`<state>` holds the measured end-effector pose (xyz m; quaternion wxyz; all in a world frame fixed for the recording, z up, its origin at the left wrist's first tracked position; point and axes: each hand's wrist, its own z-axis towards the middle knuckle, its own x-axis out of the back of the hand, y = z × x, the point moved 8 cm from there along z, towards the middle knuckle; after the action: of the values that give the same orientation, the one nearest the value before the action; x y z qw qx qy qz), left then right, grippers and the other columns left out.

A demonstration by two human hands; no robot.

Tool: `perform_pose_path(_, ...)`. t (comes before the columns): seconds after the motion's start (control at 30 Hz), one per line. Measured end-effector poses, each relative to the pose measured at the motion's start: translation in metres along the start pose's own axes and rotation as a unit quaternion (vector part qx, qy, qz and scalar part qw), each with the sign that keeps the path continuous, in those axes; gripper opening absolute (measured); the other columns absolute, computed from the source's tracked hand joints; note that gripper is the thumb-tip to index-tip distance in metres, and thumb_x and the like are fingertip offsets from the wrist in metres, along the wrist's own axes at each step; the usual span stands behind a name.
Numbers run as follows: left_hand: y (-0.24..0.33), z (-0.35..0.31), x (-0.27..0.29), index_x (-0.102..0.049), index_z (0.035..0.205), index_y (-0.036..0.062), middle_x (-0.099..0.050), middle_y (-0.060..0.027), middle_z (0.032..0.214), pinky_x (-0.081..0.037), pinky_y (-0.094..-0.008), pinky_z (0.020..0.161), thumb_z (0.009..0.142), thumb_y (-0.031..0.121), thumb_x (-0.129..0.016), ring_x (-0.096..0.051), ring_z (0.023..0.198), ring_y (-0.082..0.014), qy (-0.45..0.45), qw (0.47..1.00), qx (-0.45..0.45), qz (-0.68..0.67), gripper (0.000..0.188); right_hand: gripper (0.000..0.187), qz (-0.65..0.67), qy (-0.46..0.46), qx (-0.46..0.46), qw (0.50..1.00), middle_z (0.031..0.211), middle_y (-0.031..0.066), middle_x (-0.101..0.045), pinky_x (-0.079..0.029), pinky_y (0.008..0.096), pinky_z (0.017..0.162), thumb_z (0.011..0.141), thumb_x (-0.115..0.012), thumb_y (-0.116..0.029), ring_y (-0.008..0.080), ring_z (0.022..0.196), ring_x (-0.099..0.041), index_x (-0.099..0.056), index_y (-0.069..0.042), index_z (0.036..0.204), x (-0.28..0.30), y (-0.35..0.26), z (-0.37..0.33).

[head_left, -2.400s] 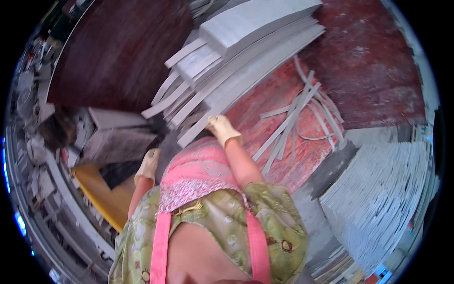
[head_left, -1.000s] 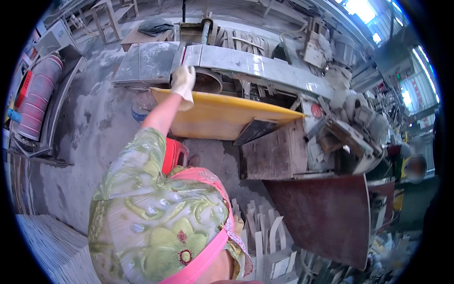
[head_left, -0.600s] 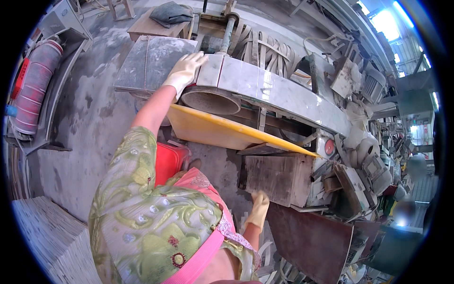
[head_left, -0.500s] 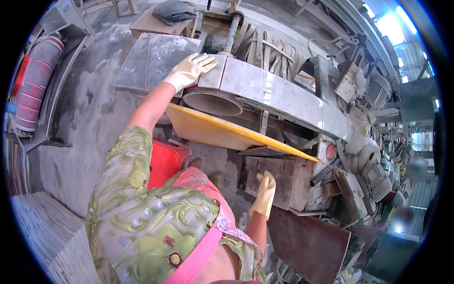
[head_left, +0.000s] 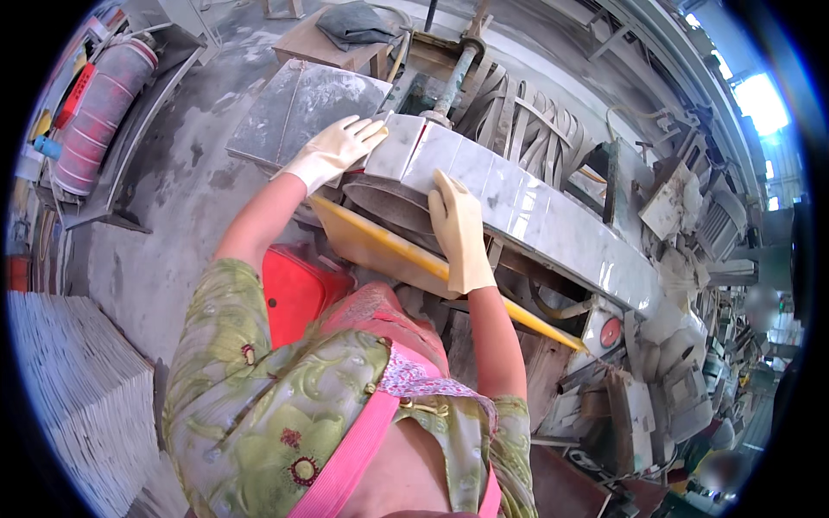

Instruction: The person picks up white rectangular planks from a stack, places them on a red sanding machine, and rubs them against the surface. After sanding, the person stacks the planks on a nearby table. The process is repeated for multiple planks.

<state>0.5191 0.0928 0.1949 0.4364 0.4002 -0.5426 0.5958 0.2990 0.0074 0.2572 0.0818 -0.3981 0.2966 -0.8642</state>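
Both hands wear cream rubber gloves. My left hand (head_left: 337, 151) lies with fingers stretched out on the left end of a row of glossy white-grey marble tiles (head_left: 518, 194), against the end tile (head_left: 393, 148). A thin reddish gap shows between that end tile and its neighbour. My right hand (head_left: 458, 229) reaches up to the near edge of the row, its fingertips at the tile's edge and its fingers extended; its palm side is hidden. Below the row is a round grey drum (head_left: 384, 203), partly covered by the right glove. A yellow-edged board (head_left: 380, 250) slants beneath it.
A dark grey slab (head_left: 302, 112) adjoins the row on the left. Behind the tiles hang several flat belts (head_left: 531, 121) beside a metal shaft (head_left: 453, 82). A red plastic container (head_left: 298, 289) stands near my legs. Stacked sheets (head_left: 82, 397) are at lower left; machine parts (head_left: 682, 371) clutter the right.
My right hand has risen from low beside the wooden box to the near edge of the tile row. My left hand stays at the row's left end. The whole view has shifted slightly.
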Motion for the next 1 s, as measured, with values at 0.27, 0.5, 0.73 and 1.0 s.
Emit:
perform_pose_path(0.27, 0.041, 0.037, 0.052, -0.035, 0.161, 0.0164, -0.038, -0.0054, 0.168, -0.020, -0.0408, 0.132, 0.101, 0.015, -0.041, -0.035, 0.155, -0.0205, -0.012, 0.961, -0.261, 0.086, 0.060, 0.042, 0.034, -0.082, -0.060, 0.994, 0.117, 0.0267, -0.070, -0.053, 0.0484, 0.097, 0.089, -0.062, -0.004, 0.0444, 0.112, -0.066, -0.064, 0.001, 0.131, -0.018, 0.018, 0.008)
perform_pose_path(0.5, 0.034, 0.039, 0.067, -0.046, 0.151, 0.0126, -0.052, -0.0048, 0.154, -0.027, -0.0393, 0.129, 0.095, 0.014, -0.049, -0.043, 0.149, -0.0196, -0.004, 0.942, -0.328, 0.065, 0.055, 0.038, 0.042, -0.049, -0.071, 0.995, 0.114, 0.0262, -0.072, -0.054, 0.0477, 0.095, 0.089, -0.062, -0.003, 0.0434, 0.109, -0.068, -0.067, 0.001, 0.126, -0.014, 0.020, 0.010)
perform_pose_path(0.73, 0.002, 0.045, 0.052, -0.054, 0.144, 0.0070, -0.059, -0.0120, 0.146, -0.036, -0.0411, 0.123, 0.095, 0.020, -0.058, -0.052, 0.140, -0.0282, -0.020, 0.964, -0.249, -0.094, 0.050, 0.036, 0.001, -0.032, -0.097, 0.995, 0.112, 0.0259, -0.071, -0.054, 0.0473, 0.096, 0.090, -0.064, -0.005, 0.0444, 0.108, -0.068, -0.067, 0.004, 0.125, -0.018, 0.008, 0.018)
perform_pose_path(1.0, -0.035, 0.001, -0.007, -0.043, 0.157, 0.0019, -0.048, -0.0255, 0.157, -0.033, -0.0418, 0.123, 0.098, 0.052, -0.066, -0.043, 0.149, -0.0365, 0.050, 0.808, 0.197, -0.553, 0.081, 0.061, -0.154, -0.098, 0.003, 0.983, 0.140, 0.0194, -0.063, -0.032, 0.0562, 0.121, 0.089, -0.075, -0.030, 0.0349, 0.137, -0.054, -0.059, -0.001, 0.140, -0.066, -0.026, 0.025)
